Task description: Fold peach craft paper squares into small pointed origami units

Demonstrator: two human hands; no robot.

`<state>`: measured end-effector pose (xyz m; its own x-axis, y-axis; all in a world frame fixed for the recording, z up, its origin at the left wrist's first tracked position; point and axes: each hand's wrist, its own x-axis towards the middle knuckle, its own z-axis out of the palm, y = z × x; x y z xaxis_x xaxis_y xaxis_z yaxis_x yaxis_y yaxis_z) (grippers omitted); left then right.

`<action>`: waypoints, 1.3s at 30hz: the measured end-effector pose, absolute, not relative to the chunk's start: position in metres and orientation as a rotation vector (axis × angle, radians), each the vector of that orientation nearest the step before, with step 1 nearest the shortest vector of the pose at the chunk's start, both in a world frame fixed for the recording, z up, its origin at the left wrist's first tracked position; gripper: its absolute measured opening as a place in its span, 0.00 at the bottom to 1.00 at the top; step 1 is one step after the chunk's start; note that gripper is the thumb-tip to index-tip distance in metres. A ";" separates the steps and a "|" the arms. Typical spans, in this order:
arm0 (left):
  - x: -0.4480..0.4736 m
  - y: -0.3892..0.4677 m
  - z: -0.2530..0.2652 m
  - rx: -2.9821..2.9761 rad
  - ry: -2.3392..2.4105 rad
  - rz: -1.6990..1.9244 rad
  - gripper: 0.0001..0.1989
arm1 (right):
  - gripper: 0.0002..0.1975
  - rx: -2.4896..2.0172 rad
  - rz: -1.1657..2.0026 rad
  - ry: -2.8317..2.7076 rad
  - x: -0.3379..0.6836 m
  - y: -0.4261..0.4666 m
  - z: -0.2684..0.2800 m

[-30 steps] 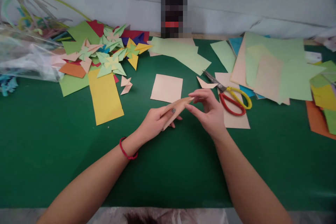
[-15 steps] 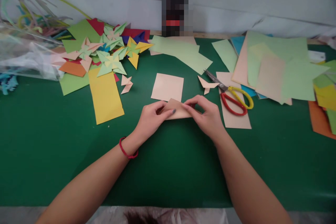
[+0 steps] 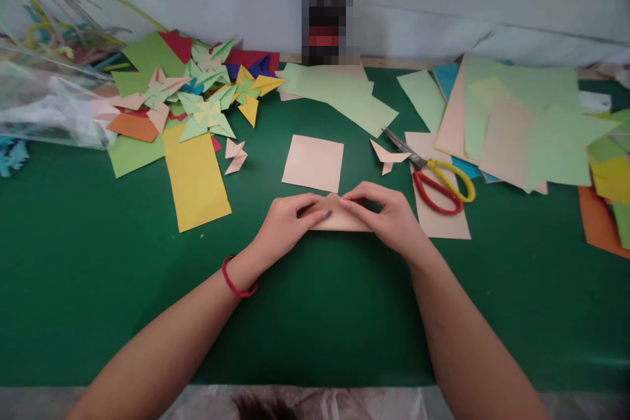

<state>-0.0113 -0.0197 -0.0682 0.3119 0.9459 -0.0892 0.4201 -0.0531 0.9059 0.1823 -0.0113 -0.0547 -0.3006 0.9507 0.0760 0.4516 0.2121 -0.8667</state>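
A folded peach paper piece (image 3: 339,218) lies flat on the green table (image 3: 315,315), pinched from both sides. My left hand (image 3: 288,226), with a red band at the wrist, holds its left end. My right hand (image 3: 386,216) presses its right end, fingertips meeting near the top fold. A flat peach paper square (image 3: 313,162) lies just behind the hands. A small folded peach piece (image 3: 388,156) sits to the right of that square.
Red and yellow scissors (image 3: 436,177) rest on a peach sheet right of my right hand. Stacked coloured sheets (image 3: 522,118) fill the back right. Folded paper pinwheels (image 3: 207,95), a yellow strip (image 3: 195,176) and a clear plastic bag (image 3: 44,105) are back left.
The peach piece was held up tilted in the air; both hands have lowered it flat onto the table and now press it there.
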 end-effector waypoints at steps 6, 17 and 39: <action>-0.009 -0.020 -0.068 1.600 1.290 0.782 0.13 | 0.11 -1.312 1.000 -1.838 0.181 -0.011 -0.057; -0.010 -0.022 -0.068 1.619 1.263 0.742 0.12 | 0.09 -1.298 1.051 -1.832 0.181 -0.011 -0.056; -0.009 -0.022 -0.068 1.590 1.253 0.736 0.12 | 0.07 -1.287 1.049 -1.804 0.179 -0.011 -0.057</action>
<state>-0.0095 -0.0217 -0.0684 0.2946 0.9510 -0.0944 0.3807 -0.0262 0.9243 0.1788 -0.0114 -0.0570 -0.2831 0.9565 0.0701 0.4119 0.1872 -0.8918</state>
